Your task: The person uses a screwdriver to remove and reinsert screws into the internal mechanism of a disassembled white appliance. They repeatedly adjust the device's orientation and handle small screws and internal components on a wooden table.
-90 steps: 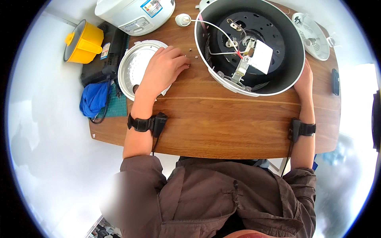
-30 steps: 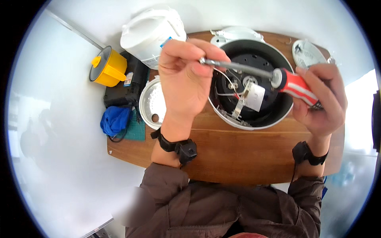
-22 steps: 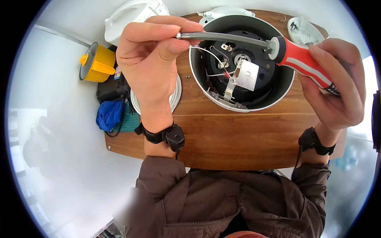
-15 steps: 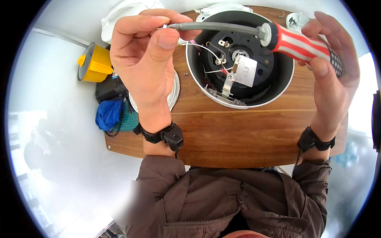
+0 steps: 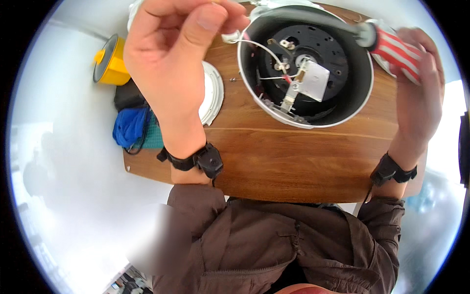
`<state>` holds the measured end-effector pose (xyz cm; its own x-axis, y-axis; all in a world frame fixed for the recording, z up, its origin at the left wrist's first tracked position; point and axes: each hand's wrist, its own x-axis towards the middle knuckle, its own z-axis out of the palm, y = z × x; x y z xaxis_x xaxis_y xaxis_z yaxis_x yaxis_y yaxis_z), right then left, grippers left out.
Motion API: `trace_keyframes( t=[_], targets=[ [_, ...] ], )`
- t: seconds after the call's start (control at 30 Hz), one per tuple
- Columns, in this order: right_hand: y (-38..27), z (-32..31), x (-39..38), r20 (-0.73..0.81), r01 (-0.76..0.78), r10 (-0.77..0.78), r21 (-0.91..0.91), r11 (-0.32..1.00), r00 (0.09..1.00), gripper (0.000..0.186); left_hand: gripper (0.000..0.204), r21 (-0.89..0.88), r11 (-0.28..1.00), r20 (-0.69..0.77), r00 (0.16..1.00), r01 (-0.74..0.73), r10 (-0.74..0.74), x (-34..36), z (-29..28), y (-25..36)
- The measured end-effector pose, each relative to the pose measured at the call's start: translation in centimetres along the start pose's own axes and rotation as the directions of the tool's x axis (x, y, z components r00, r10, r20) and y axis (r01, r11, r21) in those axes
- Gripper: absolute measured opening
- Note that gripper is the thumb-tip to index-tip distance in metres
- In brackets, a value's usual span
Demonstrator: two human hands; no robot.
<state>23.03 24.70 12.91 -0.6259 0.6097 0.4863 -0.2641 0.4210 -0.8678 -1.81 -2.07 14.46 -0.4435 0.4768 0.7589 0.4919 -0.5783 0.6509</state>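
While both hands are raised close to the camera above the wooden surface (image 5: pixel 293 161), the left hand (image 5: pixel 176 63) sits at about eleven o'clock with thumb and forefinger pressed together at the top edge of the view; what they pinch is too small or too cut off to tell, though the tip of the screwdriver (image 5: pixel 391 46) points toward them. The right hand (image 5: pixel 421 103), at about two o'clock, is closed around the screwdriver's red-and-white striped handle, and the blurred grey shaft runs from it leftward across the top of the pot (image 5: pixel 306 68). That pot, a round dark shell with a metal rim, stands on the surface at twelve o'clock, between the two hands and below them. Inside it lie a white square part (image 5: pixel 316 81), a metal bracket (image 5: pixel 289 98) and thin white wires (image 5: pixel 262 49) that loop up toward the left fingers. Partly hidden behind the left hand at ten o'clock, a round white plate (image 5: pixel 213 93) lies flat on the surface just beside the pot. Past the surface's left edge, at nine to ten o'clock, stand a yellow cup (image 5: pixel 110 61), a black object (image 5: pixel 129 95) and a blue cloth (image 5: pixel 129 127), close together. Each wrist carries a black strap (image 5: pixel 198 159), the left one over the surface, the right near its four o'clock corner. Brown sleeves fill the lower view.
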Motion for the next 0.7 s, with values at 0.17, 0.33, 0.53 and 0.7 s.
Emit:
trace_keyframes(
  t=[0.17,0.33,0.53,0.7],
  targets=[
    [-0.7,-0.2,1.0,-0.272,0.102,-0.015,0.312,0.945,0.962,0.041,0.002,0.634,0.714,0.054,0.905,0.295,-0.422,-1.9,-2.7,0.1],
    [-0.8,0.7,1.6,-0.324,0.105,-0.036,0.199,0.974,0.945,0.038,0.006,0.878,0.468,0.219,0.787,0.099,-0.577,-8.2,-4.3,-4.6],
    [-1.1,2.3,1.2,-0.155,-0.016,0.030,0.093,0.996,0.988,0.044,0.009,0.910,0.414,0.273,0.782,-0.022,-0.560,-9.7,-3.7,-6.3],
    [-0.7,2.0,1.1,-0.062,-0.005,0.007,0.025,1.000,0.998,0.046,0.011,0.891,0.454,0.307,0.780,-0.033,-0.546,-9.9,-3.7,-7.1]
  ],
)
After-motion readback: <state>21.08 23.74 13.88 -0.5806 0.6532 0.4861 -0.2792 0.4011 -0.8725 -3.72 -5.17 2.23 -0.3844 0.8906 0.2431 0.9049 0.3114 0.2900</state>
